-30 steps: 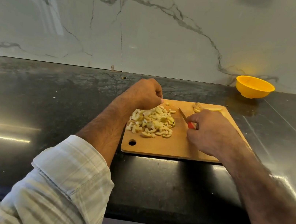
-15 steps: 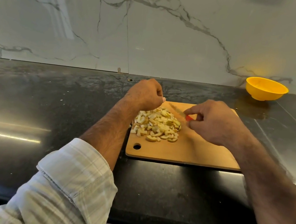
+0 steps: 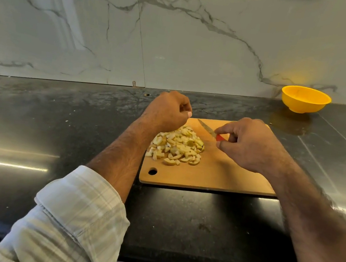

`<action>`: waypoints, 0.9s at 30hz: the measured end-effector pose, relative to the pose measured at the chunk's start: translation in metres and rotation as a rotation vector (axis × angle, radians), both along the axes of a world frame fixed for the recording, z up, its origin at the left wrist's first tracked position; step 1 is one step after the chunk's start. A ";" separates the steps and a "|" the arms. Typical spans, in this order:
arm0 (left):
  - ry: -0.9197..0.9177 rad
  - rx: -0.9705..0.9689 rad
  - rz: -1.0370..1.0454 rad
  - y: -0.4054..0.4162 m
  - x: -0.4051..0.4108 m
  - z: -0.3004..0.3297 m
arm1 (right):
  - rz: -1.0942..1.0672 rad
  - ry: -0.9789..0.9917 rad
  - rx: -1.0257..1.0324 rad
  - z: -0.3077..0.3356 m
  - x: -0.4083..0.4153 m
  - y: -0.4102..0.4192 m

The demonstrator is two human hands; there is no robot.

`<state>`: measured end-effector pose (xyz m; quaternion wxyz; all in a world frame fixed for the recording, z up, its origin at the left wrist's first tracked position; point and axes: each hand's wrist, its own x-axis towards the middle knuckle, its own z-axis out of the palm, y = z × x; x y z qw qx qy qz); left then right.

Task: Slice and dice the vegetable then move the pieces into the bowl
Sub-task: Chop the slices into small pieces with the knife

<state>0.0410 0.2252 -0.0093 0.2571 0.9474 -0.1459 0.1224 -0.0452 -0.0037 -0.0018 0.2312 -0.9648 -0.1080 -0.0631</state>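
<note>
Nearest the camera, a rolled-up sleeve (image 3: 79, 211) covers the left forearm, which reaches forward over the dark counter (image 3: 34, 123) to the board (image 3: 216, 177). On the board's left half lies the pile (image 3: 176, 146) of diced pale vegetable pieces, heaped close together, none of it yet in the bowl. The left hand (image 3: 167, 112) sits just behind the pile with fingers curled into a loose fist; nothing can be seen held in it. The right hand (image 3: 248, 144) is over the board's right side, pinching the red handle of the knife (image 3: 209, 130), whose blade points left and away toward the left hand, just beyond the pile. Whatever uncut vegetable may lie under the right hand is hidden. The cutting looks mostly done, so the step in hand seems to be the last of the dicing or gathering the pieces. The bowl (image 3: 305, 100) stands far right against the marble wall (image 3: 182, 31), well apart from the board, so the transfer likely calls for bringing the bowl close, or carrying the board to it, and sweeping the pile off with the blade.
</note>
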 end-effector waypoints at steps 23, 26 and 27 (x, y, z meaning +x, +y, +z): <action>0.192 0.099 -0.283 -0.108 -0.032 -0.005 | -0.348 -0.398 0.146 0.006 0.013 -0.046; 0.218 -0.003 -0.302 -0.102 -0.030 -0.007 | -0.337 -0.393 0.151 0.006 0.011 -0.043; 0.225 -0.045 -0.297 -0.101 -0.030 -0.007 | -0.337 -0.391 0.151 0.006 0.010 -0.043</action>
